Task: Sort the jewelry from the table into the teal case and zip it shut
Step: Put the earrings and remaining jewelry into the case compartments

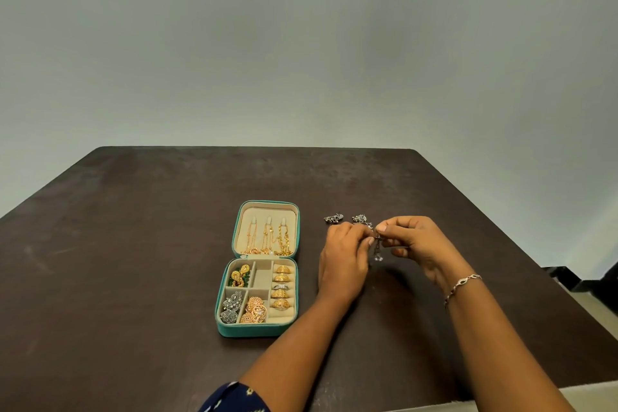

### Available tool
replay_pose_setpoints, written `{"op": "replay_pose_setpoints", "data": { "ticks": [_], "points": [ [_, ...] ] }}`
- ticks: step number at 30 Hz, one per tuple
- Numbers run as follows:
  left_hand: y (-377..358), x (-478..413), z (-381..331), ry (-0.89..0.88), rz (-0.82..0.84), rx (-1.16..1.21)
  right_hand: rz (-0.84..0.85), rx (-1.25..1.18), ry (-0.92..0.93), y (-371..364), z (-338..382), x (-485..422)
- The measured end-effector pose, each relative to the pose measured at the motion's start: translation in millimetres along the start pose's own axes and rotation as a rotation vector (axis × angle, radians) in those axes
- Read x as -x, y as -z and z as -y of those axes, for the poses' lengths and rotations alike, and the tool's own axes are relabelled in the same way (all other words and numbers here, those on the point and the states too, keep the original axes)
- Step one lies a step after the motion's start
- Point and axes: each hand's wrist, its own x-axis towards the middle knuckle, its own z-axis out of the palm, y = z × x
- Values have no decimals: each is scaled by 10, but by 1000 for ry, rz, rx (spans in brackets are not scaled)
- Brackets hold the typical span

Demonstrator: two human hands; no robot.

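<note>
While I pinch a small silver earring [377, 246] between my left hand [342, 264] and my right hand [416, 244], its clear stone hangs down. It is tiny and smooth, so it could slip and drop. Two more bumpy silver pieces [333, 217] lie at twelve o'clock from my hands. The soft teal case [254, 331] sits open at nine o'clock on the dark desk [133, 244], with shiny gold rings [282, 284] inside.
</note>
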Motion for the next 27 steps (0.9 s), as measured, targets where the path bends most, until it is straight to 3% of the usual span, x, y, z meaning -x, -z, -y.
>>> {"op": "replay_pose_setpoints", "data": {
  "ticks": [6, 16, 23, 27],
  "points": [
    [-3, -7, 9, -9, 16, 7, -1, -33, -49, -68, 11, 28],
    [6, 5, 11, -35, 56, 81, -89, 172, 205, -55, -32, 235],
    [33, -38, 65, 300, -219, 162, -221, -60, 222, 102, 19, 468],
    [10, -38, 50, 330, -153, 70, -254, -138, 245, 267, 246, 581]
  ]
}}
